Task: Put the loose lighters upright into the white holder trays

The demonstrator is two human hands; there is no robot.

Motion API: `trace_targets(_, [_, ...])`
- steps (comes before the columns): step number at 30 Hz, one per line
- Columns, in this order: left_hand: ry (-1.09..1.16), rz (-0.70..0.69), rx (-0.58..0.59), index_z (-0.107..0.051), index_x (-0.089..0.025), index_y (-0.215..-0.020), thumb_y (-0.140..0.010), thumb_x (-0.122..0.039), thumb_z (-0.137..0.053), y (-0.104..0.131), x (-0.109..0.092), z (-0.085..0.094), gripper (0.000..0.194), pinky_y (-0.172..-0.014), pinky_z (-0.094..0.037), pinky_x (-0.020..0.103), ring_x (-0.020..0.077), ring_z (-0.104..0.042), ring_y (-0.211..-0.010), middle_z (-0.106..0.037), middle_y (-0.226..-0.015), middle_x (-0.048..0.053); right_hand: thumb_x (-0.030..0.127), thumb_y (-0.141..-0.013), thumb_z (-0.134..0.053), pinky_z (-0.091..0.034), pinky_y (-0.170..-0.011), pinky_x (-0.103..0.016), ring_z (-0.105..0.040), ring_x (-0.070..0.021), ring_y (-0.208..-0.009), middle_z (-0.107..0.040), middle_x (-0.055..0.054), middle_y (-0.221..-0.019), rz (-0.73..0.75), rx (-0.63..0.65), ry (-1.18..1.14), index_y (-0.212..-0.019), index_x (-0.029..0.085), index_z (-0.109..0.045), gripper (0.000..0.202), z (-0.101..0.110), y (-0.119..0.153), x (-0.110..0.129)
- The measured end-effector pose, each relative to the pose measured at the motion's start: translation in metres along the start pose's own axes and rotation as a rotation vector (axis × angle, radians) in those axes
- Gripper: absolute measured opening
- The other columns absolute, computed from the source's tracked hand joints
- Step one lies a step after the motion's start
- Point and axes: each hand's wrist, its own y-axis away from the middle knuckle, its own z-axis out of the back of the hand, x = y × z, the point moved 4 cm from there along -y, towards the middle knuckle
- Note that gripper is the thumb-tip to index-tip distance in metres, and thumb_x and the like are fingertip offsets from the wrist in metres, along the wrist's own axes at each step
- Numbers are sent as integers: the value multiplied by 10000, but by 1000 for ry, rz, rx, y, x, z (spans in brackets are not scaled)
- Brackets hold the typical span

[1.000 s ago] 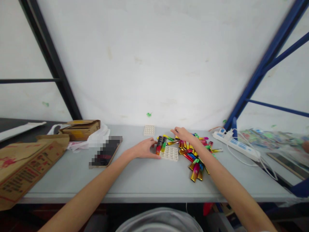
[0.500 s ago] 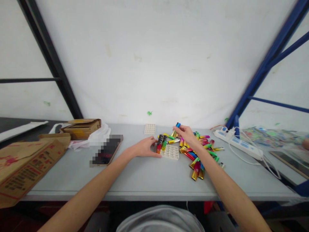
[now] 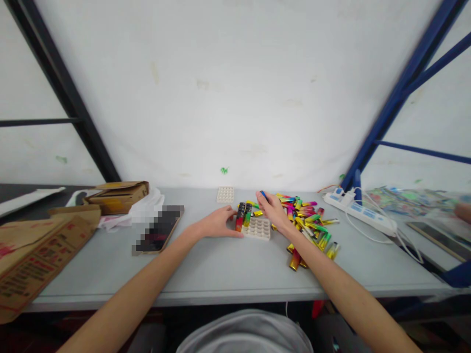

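My left hand (image 3: 219,223) spans the left end of a white tray (image 3: 262,229) with rows of round holes, thumb at the front edge and fingers behind. Two rows of lighters stand upright in the tray's left side, black tops up: a red one (image 3: 239,224) and a green-yellow one (image 3: 247,219) face me. My right hand (image 3: 274,210) pinches a lighter (image 3: 262,195) above the tray's back right; only its dark blue end shows. Beside that hand lies a loose pile of shiny metallic lighters (image 3: 311,225) in gold, red, green, pink and blue.
A second white tray (image 3: 225,194) lies near the wall. On the left are a phone (image 3: 162,230), white plastic bags (image 3: 149,208) and cardboard boxes (image 3: 121,196). A power strip (image 3: 362,214) with cables is at right, and another person's hand (image 3: 462,213) shows at the far right edge.
My right hand has moved left and down with the lighter, from over the pile towards the tray. My left hand stays at the tray's left end. The whole view has shifted slightly.
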Motion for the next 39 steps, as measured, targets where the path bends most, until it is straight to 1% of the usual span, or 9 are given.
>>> trace_targets(3, [-4, 5, 4, -660, -167, -979, -702, -753, -692, 0, -1, 1, 649, -752, -474, 333, 235, -580, -831, -599, -946, 60, 635, -915, -488, -250, -516, -258, -333, -110, -538, -326, 51, -556, 65, -82, 168, -614, 215, -401, 524, 2, 1, 0])
trace_targets(7, [2, 13, 16, -656, -165, -997, -714, -740, -693, 1, -3, 2, 642, -766, -477, 333, 241, -590, -855, -595, -961, 61, 527, -885, -505, -227, -538, -266, -324, -112, -549, -301, 49, -549, 80, -111, 289, -572, 216, -363, 463, 1, 2, -1])
trace_targets(11, [-2, 15, 21, -665, -156, -1013, -710, -731, -704, 1, -3, 2, 651, -773, -479, 342, 247, -590, -859, -602, -960, 68, 444, -872, -477, -242, -554, -263, -354, -119, -567, -346, 45, -560, 102, -130, 323, -588, 212, -382, 379, 1, 4, 1])
trace_targets(19, [35, -1, -3, -675, -163, -1029, -700, -736, -712, 1, 0, 1, 661, -777, -484, 342, 241, -593, -860, -610, -969, 66, 537, -908, -492, -242, -559, -260, -343, -117, -570, -340, 49, -558, 167, -139, 332, -589, 209, -400, 467, -2, 7, 3])
trace_targets(26, [27, 2, 1, -675, -159, -1017, -701, -732, -712, 0, 0, 1, 656, -763, -483, 338, 238, -589, -848, -597, -951, 59, 419, -911, -479, -260, -568, -267, -401, -134, -576, -397, 44, -541, 175, -161, 416, -602, 213, -411, 378, 1, 7, 4])
trace_targets(29, [23, 2, -2, -675, -167, -989, -702, -731, -709, 1, -1, 2, 634, -747, -481, 333, 230, -584, -823, -598, -943, 53, 483, -963, -462, -307, -596, -261, -453, -141, -614, -495, 37, -617, 201, -120, 415, -708, 206, -493, 378, 2, 9, 12])
trace_targets(33, [15, -8, -1, -670, -168, -997, -714, -731, -702, 1, -2, 2, 631, -759, -482, 331, 228, -584, -831, -598, -949, 54, 488, -1033, -381, -354, -628, -263, -520, -152, -650, -570, 23, -705, 233, 45, 410, -873, 214, -535, 353, 0, 15, 26])
trace_targets(36, [16, -6, -7, -672, -165, -987, -704, -736, -706, 1, -1, 1, 638, -761, -484, 337, 234, -585, -837, -602, -949, 59, 465, -1053, -357, -387, -694, -280, -549, -167, -721, -606, -15, -774, 355, 153, 482, -871, 214, -540, 360, -4, 20, 37])
trace_targets(39, [11, -2, -8, -672, -162, -980, -701, -741, -704, 1, -1, 1, 644, -770, -487, 350, 244, -584, -850, -604, -945, 67, 492, -1034, -412, -395, -740, -292, -541, -182, -780, -613, -48, -813, 491, 186, 591, -797, 206, -556, 398, -7, 24, 41])
